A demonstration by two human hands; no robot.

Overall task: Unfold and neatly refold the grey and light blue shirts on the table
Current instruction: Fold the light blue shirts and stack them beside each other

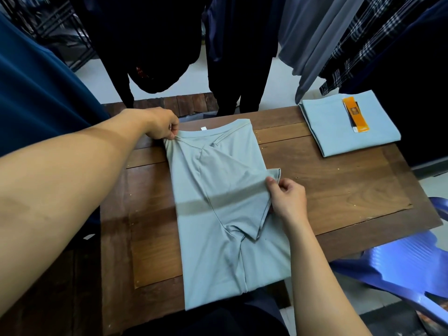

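The left hand (pixel 160 124) reaches out across the wooden table (pixel 339 190) with its fingers curled, pinching the far left shoulder of the grey shirt (pixel 218 214) between thumb and fingertips, so the cloth bunches into small creases right under the knuckles. Just to the right of this hand lies the shirt's neckline, with a small white label (pixel 203 128) showing inside it. The right hand (pixel 288 197) sits nearer the person at the shirt's right edge, fingers bent, with thumb and forefinger nipping the hem of the sleeve (pixel 242 190), which is folded inward over the body of the shirt. The shirt lies flat between the two hands, its sides turned in to make a long narrow panel, and its lower end hangs over the near table edge below the right forearm. Beyond the right hand, well apart at the far right corner of the table, the light blue shirt (pixel 339 132) rests folded in a neat rectangle with an orange tag (pixel 355 115) lying on top. A blue plastic chair (pixel 407 263) stands to the right of the right forearm, and dark garments (pixel 157 44) and a plaid shirt (pixel 358 44) hang beyond the left hand.
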